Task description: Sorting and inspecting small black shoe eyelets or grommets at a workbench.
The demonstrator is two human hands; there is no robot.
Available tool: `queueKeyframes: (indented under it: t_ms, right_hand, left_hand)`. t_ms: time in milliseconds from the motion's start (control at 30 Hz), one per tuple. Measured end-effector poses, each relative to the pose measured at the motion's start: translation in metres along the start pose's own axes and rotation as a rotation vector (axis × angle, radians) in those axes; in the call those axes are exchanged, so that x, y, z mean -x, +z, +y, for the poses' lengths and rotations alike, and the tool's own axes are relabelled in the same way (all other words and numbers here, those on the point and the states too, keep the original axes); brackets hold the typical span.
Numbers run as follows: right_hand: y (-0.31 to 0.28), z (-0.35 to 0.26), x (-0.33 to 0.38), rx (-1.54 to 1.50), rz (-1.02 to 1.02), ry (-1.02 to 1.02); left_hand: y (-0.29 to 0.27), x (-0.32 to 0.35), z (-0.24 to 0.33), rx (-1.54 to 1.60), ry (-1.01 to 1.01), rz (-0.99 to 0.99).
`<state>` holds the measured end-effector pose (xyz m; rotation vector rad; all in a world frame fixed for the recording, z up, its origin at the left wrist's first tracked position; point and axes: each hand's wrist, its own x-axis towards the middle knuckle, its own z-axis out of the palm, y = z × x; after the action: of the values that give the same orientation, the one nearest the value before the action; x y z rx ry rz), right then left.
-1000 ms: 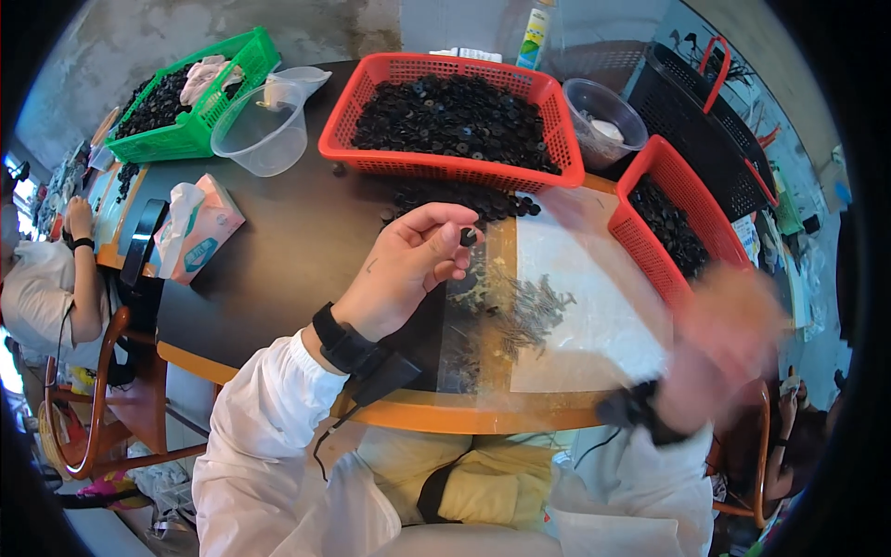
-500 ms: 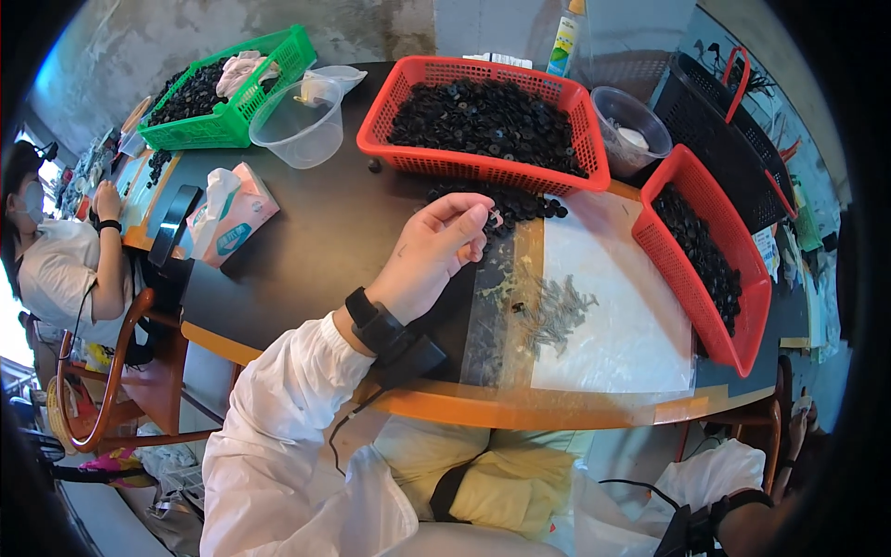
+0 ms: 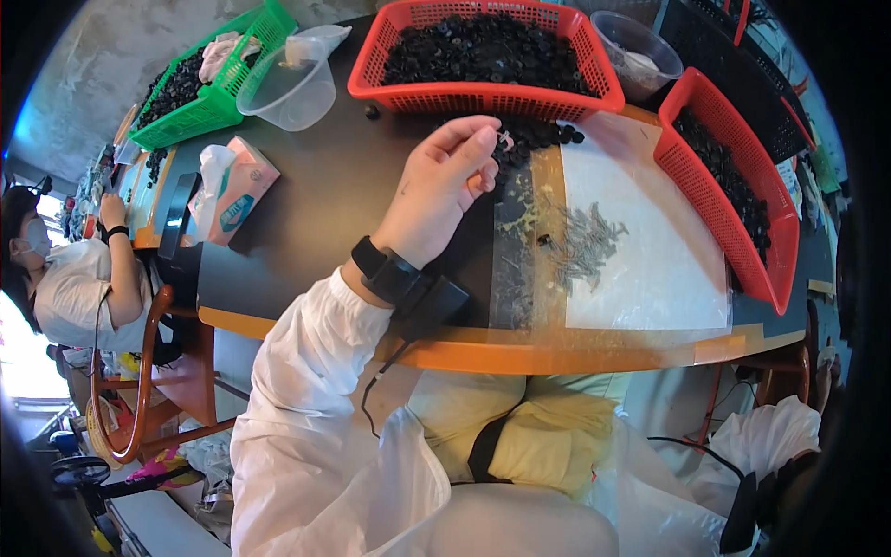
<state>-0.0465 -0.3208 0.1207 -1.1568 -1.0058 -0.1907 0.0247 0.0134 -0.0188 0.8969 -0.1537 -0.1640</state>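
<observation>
The left hand (image 3: 444, 190) is hovering over the dark desk (image 3: 316, 204), its fingertips pinching a tiny pale piece (image 3: 506, 139) just in front of the big red basket (image 3: 483, 93) heaped with small black parts (image 3: 483, 51). A second ago the same hand was lower on the desk with something dark between its fingers; now it is sitting closer to the basket and the loose black parts (image 3: 538, 135) spilled at its foot. The right hand, a blur at the right edge then, has dropped out of view (only a white sleeve (image 3: 770, 436) is showing low at the right). The pile of thin grey pins (image 3: 585, 246) is lying untouched on the clear sheet (image 3: 650, 251), so the work seems to be resting on the left hand alone.
</observation>
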Motion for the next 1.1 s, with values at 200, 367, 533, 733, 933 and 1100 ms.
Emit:
queueKeyframes:
  t_ms: [200,367,533,733,933,1100]
  right_hand:
    - [0.049,0.110,-0.123,0.173,0.003,0.091]
    - [-0.113,-0.159,0.219,0.266,-0.002,0.106]
    - [-0.138,-0.144,0.183,0.444,-0.027,0.133]
    - [0.041,0.071,-0.013,0.590,-0.020,0.113]
    - [0.055,0.137,-0.021,0.783,-0.157,0.213]
    - [0.057,0.158,-0.021,0.615,-0.127,0.304]
  left_hand:
    - [0.002,-0.004,-0.008,-0.045,0.002,-0.025]
    - [0.002,0.004,0.003,-0.081,0.020,-0.011]
    - [0.002,-0.002,-0.001,-0.003,0.039,-0.016]
    - [-0.003,0.007,0.004,-0.059,0.016,-0.003]
    - [0.008,0.009,0.001,-0.067,-0.066,-0.115]
    - [0.014,0.008,0.004,-0.092,-0.089,-0.178]
